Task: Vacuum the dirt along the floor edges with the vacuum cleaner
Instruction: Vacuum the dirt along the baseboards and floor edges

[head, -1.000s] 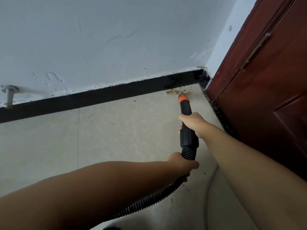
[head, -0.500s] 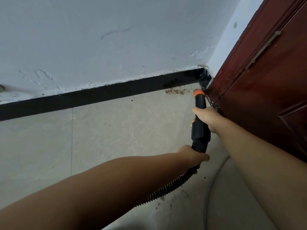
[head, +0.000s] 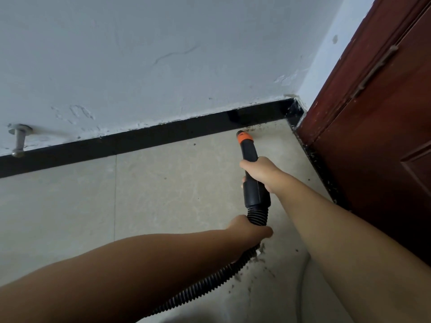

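A metal door stopper is fixed low on the pale wall at far left, above a black skirting board that runs right to the corner. Beige floor tiles are seen below it, with a grout line at left. The left hand is closed around the ribbed hose just behind the collar; the hose is judged soft and bendy, light, likely to kink if pulled sideways. Further right, the right hand is clamped on the rigid black nozzle tube at mid-length, the hands being a little apart along the tool. The tube is judged stiff, smooth plastic, best held where it is held, with the hose supported behind. The orange nozzle tip is placed at the floor edge, touching or nearly touching the skirting; exact contact cannot be told. Brown dirt is scattered just right of the tip toward the corner. More debris lies near the hose, lower down. At far right a dark red door stands open, with grit along its threshold. The floor looks hard and smooth.
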Available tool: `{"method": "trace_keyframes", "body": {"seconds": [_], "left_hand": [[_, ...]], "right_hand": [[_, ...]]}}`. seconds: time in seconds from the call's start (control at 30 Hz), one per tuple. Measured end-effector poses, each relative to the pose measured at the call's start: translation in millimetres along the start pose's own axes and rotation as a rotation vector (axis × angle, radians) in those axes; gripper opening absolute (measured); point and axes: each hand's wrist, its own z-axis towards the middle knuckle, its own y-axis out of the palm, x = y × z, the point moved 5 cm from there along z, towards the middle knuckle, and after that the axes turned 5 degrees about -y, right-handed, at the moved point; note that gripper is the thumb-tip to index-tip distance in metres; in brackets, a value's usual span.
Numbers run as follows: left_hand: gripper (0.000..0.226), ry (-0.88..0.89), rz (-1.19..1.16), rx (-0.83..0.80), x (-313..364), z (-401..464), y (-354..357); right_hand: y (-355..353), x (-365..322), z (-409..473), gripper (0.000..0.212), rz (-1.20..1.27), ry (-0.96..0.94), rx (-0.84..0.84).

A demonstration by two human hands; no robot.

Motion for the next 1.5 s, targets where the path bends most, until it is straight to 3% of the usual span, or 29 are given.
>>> {"method": "trace_keyframes", "body": {"seconds": [0.3,0.53,1.07,1.5], "left_hand": [[0.019,0.039,0.047,-0.076,46,28,37],[0.02,0.041,-0.01,-0.062,63,39,36],[0.014,0.005,-0.084,0.061,-11,-8,3],[0.017,0.078,0.01,-0.046,50,40,42]], "right_hand": [[-80,18,32,0.017,0.019,0.053,0.217],[-94,13,47,0.014,0.065,0.043,0.259],[13,6,-1,0.011,0.029,-0.025,-0.069],[-87,20,42,0.014,0.049,0.047,0.202]]}}
